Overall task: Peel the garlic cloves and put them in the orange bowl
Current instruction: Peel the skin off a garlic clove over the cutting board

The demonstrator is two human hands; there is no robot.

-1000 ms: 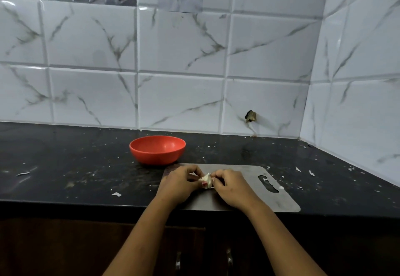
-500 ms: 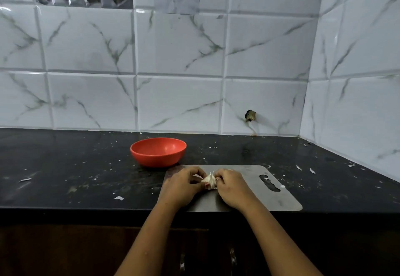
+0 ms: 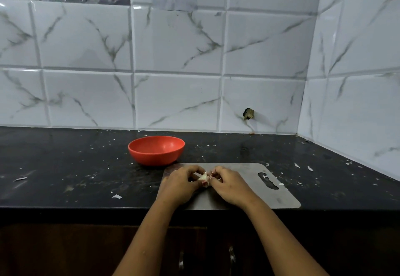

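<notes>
A small white garlic piece (image 3: 204, 178) with papery skin sits between my two hands, just above the steel cutting board (image 3: 246, 180). My left hand (image 3: 180, 186) grips it from the left with curled fingers. My right hand (image 3: 229, 187) pinches its skin from the right. Most of the garlic is hidden by my fingers. The orange bowl (image 3: 156, 150) stands on the black counter just behind the board's left corner, and I see nothing inside it.
Bits of garlic skin (image 3: 116, 196) lie scattered over the black counter (image 3: 65, 167). White tiled walls close the back and the right side. The counter's front edge runs just below my wrists, with dark cabinet doors (image 3: 205, 254) underneath.
Both hands stay together on the garlic over the board, with only small finger movement. The camera has tilted slightly.
</notes>
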